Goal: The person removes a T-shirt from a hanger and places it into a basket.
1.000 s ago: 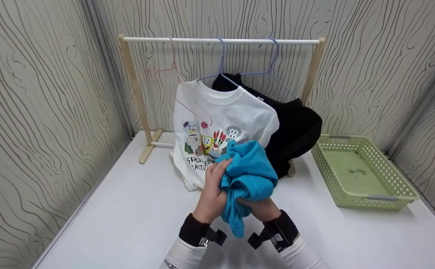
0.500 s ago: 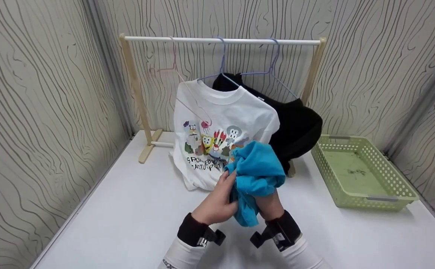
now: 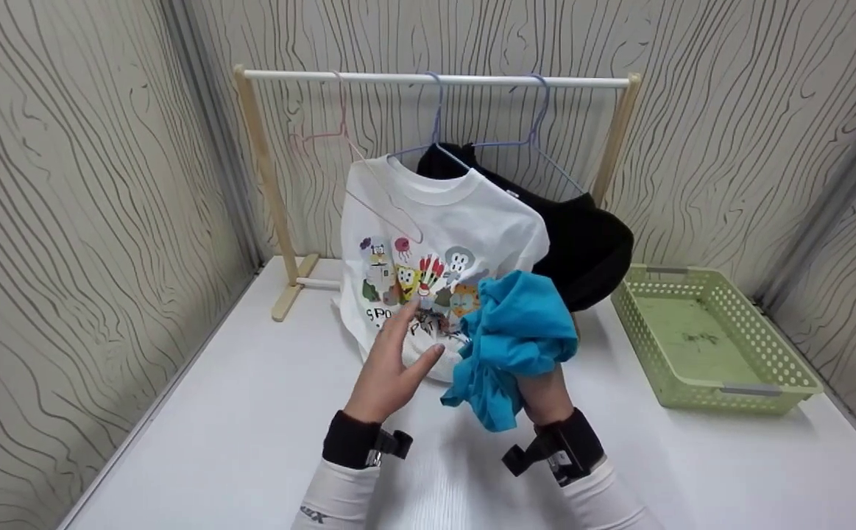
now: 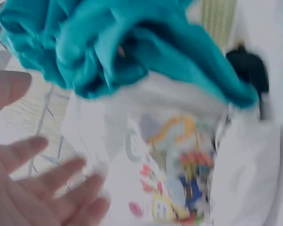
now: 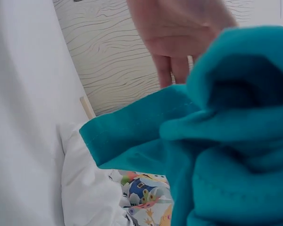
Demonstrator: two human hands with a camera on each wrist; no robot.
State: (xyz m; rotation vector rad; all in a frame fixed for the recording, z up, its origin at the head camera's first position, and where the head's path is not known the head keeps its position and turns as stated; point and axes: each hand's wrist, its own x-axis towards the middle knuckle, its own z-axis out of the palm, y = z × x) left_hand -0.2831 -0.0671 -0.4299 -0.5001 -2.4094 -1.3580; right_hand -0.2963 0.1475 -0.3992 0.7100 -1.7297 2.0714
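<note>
A crumpled blue garment (image 3: pixel 520 324) is bunched up over my right hand (image 3: pixel 545 394), which holds it from below; the cloth hides those fingers. To its left, my left hand (image 3: pixel 385 379) is apart from the cloth, fingers spread and holding nothing. The left wrist view shows the spread left hand (image 4: pixel 42 193) below the bunched garment (image 4: pixel 113 52). Behind both hands hangs a white T-shirt (image 3: pixel 450 213) with cartoon prints, on a purple hanger (image 3: pixel 437 118). A pink hanger (image 3: pixel 343 125) without a garment hangs left of it, partly in front of the shirt.
The clothes rack has a white rod (image 3: pixel 383 78) and wooden side posts (image 3: pixel 266 162). A black garment (image 3: pixel 582 243) hangs on another purple hanger (image 3: pixel 536 121) at the right. A green perforated basket (image 3: pixel 700 394) stands on the white table (image 3: pixel 214 419). Patterned walls enclose the table.
My left hand has let go of the blue garment and moved away to the left. The right hand has shifted slightly right with the garment. The hanging clothes have barely moved.
</note>
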